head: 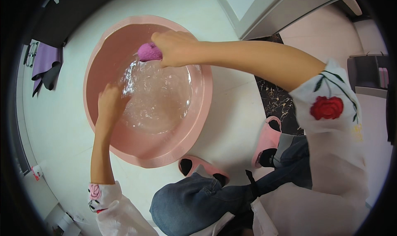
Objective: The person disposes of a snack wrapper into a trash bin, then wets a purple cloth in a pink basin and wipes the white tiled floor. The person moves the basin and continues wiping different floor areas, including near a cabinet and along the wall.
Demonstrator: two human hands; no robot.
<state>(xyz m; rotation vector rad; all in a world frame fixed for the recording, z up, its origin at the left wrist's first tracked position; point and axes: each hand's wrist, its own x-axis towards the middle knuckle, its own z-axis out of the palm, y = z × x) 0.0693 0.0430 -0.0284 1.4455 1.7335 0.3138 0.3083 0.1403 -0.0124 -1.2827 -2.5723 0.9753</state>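
Observation:
A large pink plastic basin stands on the floor with clear, rippling water in it. My right hand reaches over the basin's far right rim, closed around a bunched magenta cloth above the water. Inside the basin's left side, my left hand is low by the water's edge, its fingers curled and partly blurred. Whether anything is in the left hand cannot be told.
Pink slippers on my feet stand near the basin, on pale floor tiles. A dark marbled threshold runs beside a door frame at the right. Purple and black fabric lies at the far left.

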